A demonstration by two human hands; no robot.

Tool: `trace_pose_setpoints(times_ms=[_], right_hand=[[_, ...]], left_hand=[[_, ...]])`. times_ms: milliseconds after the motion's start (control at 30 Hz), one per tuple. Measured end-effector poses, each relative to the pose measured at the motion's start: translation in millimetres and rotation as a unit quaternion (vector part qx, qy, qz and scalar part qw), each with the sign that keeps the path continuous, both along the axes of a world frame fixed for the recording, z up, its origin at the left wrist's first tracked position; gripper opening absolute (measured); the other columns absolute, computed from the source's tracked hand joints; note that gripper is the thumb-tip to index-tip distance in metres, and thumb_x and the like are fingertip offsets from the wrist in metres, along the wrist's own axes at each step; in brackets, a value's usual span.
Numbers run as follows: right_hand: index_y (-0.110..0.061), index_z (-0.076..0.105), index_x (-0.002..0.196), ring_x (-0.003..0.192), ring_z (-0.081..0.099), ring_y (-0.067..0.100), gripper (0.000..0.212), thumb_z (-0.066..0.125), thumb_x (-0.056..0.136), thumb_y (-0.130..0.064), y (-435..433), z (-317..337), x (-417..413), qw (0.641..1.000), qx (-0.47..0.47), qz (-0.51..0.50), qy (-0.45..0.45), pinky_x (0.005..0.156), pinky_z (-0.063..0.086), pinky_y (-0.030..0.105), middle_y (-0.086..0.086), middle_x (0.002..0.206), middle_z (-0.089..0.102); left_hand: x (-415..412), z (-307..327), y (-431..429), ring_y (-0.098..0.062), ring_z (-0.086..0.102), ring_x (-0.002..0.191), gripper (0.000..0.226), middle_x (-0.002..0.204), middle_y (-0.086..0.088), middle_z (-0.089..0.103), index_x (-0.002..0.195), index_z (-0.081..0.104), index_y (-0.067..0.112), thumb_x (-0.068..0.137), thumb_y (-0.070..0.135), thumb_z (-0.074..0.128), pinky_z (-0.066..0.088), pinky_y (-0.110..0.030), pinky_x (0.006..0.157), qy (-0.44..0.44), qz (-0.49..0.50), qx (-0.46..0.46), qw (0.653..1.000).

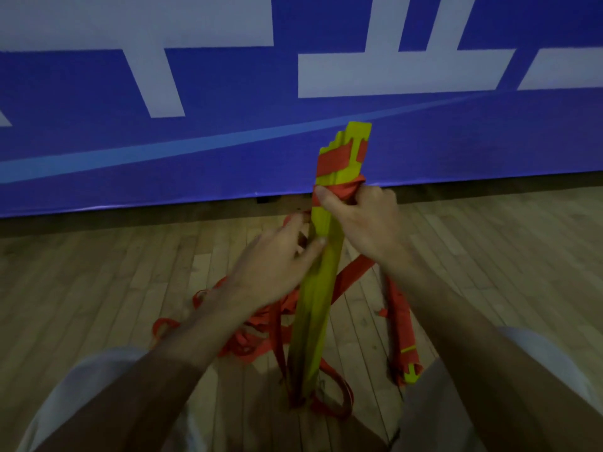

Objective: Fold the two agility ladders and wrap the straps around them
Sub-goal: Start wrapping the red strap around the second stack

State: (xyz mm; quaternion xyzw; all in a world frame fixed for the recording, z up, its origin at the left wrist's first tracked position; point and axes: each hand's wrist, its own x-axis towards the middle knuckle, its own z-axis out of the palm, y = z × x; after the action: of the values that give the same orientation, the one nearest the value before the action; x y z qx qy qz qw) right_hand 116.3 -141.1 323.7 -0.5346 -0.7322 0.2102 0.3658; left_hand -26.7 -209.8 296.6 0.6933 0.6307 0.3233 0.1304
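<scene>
Setting: a person's view down at both hands over a wooden floor [98, 272], with a blue banner [228, 141] bearing white shapes along the far edge.
Task thing: a bundle of yellow rungs [321, 288] stands nearly upright between the forearms, its foot on the floor and its top tilted slightly right.
Wrapping: an orange strap [339, 161] crosses the top of the bundle in a few turns.
Right hand [362, 216]: closed around a bunched length of strap, pressed against the upper part of the bundle.
Left hand [277, 262]: grips the bundle at mid-height, thumb across its front face.
Loose straps [254, 340]: tangled on the floor around the foot of the bundle.
Yellow rung end [411, 375]: lies low on the right among orange webbing; whether it belongs to the second ladder is unclear.
Step in hand: likely winding the strap around the first folded ladder.
Next move: probably calls for keeping the strap taut, carrying it round again and feeding in slack from the floor.
Containers: none in view.
</scene>
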Motion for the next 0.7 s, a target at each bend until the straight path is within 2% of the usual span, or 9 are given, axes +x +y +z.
trace_pose_setpoints(times_ms=[100, 167, 200, 300, 367, 467, 533, 600, 700], right_hand=[[-0.012, 0.047, 0.053, 0.051, 0.046, 0.013, 0.054, 0.062, 0.089, -0.050, 6.0, 5.5, 8.7, 0.997, 0.026, 0.045, 0.048, 0.050, 0.033, 0.016, 0.000, 0.051, 0.048], [-0.016, 0.043, 0.049, 0.047, 0.041, 0.005, 0.053, 0.065, 0.089, -0.044, 5.8, 10.0, 11.3, 0.993, 0.027, 0.090, 0.073, 0.049, 0.033, 0.016, -0.007, 0.045, 0.044], [-0.020, 0.046, 0.048, 0.047, 0.043, 0.001, 0.050, 0.067, 0.087, -0.044, 5.6, 12.2, 11.6, 0.990, 0.019, 0.112, 0.083, 0.050, 0.033, 0.016, -0.009, 0.044, 0.050], [-0.021, 0.065, 0.066, 0.062, 0.054, 0.000, 0.035, 0.072, 0.076, -0.055, 2.4, 19.0, 10.7, 0.973, -0.016, 0.175, 0.147, 0.056, 0.043, 0.027, 0.008, 0.067, 0.071], [-0.018, 0.061, 0.065, 0.049, 0.053, -0.005, 0.026, 0.068, 0.088, -0.030, -2.4, 23.0, 11.9, 0.949, -0.040, 0.214, 0.227, 0.047, 0.039, 0.014, -0.003, 0.050, 0.063], [-0.015, 0.049, 0.056, 0.031, 0.045, -0.002, 0.042, 0.052, 0.096, -0.003, -6.4, 27.0, 13.7, 0.927, -0.072, 0.231, 0.287, 0.039, 0.032, 0.006, -0.012, 0.034, 0.045], [-0.012, 0.048, 0.055, 0.030, 0.039, 0.000, 0.042, 0.056, 0.096, -0.013, -8.0, 29.8, 13.8, 0.917, -0.089, 0.240, 0.305, 0.037, 0.030, 0.008, -0.010, 0.034, 0.041], [-0.020, 0.054, 0.049, 0.030, 0.032, 0.000, 0.044, 0.063, 0.091, -0.028, -5.6, 30.4, 16.5, 0.922, -0.099, 0.231, 0.293, 0.036, 0.027, 0.012, -0.011, 0.036, 0.037], [-0.023, 0.067, 0.056, 0.030, 0.035, 0.002, 0.034, 0.061, 0.083, -0.044, -1.2, 33.0, 27.8, 0.945, -0.084, 0.217, 0.231, 0.035, 0.027, 0.015, -0.011, 0.036, 0.040]], left_hand=[[-14.4, 14.0, -5.1, -0.008, 0.063, 0.058, 0.033, 0.065, 0.006, 0.067, 0.083, 0.067, 0.022, 0.096, 0.044, 0.047, 0.054, -0.036, 0.063, -0.097, 0.048, 0.124, 0.986], [-20.7, 17.8, -2.4, -0.004, 0.060, 0.066, 0.023, 0.072, 0.010, 0.064, 0.084, 0.065, 0.024, 0.089, 0.045, 0.057, 0.049, -0.029, 0.065, -0.228, 0.048, 0.131, 0.964], [-23.2, 18.1, -1.0, -0.002, 0.060, 0.076, 0.023, 0.083, 0.009, 0.063, 0.091, 0.064, 0.026, 0.082, 0.047, 0.064, 0.047, -0.024, 0.070, -0.289, 0.028, 0.104, 0.951], [-30.4, 14.8, 4.1, -0.010, 0.061, 0.110, 0.067, 0.114, 0.003, 0.065, 0.119, 0.057, 0.022, 0.063, 0.053, 0.078, 0.048, -0.026, 0.092, -0.390, -0.116, -0.067, 0.911], [-27.7, 10.2, 3.2, -0.016, 0.060, 0.119, 0.085, 0.124, 0.002, 0.066, 0.127, 0.054, 0.021, 0.056, 0.057, 0.084, 0.047, -0.035, 0.102, -0.421, -0.177, -0.167, 0.874], [-15.5, 3.1, 1.9, -0.028, 0.061, 0.117, 0.082, 0.124, -0.012, 0.066, 0.129, 0.054, 0.014, 0.058, 0.037, 0.087, 0.045, -0.048, 0.102, -0.391, -0.207, -0.227, 0.868], [-3.7, -0.2, -0.1, -0.034, 0.065, 0.107, 0.066, 0.115, -0.020, 0.067, 0.122, 0.059, 0.007, 0.063, 0.025, 0.082, 0.051, -0.049, 0.094, -0.392, -0.224, -0.241, 0.859], [6.8, -1.1, -3.9, -0.035, 0.067, 0.085, 0.044, 0.095, -0.024, 0.067, 0.106, 0.063, 0.006, 0.066, 0.016, 0.078, 0.056, -0.043, 0.077, -0.435, -0.212, -0.242, 0.841], [16.2, -4.5, -3.3, -0.027, 0.062, 0.070, 0.038, 0.079, -0.016, 0.062, 0.095, 0.062, 0.005, 0.062, 0.015, 0.078, 0.052, -0.037, 0.067, -0.434, -0.142, -0.209, 0.865]])
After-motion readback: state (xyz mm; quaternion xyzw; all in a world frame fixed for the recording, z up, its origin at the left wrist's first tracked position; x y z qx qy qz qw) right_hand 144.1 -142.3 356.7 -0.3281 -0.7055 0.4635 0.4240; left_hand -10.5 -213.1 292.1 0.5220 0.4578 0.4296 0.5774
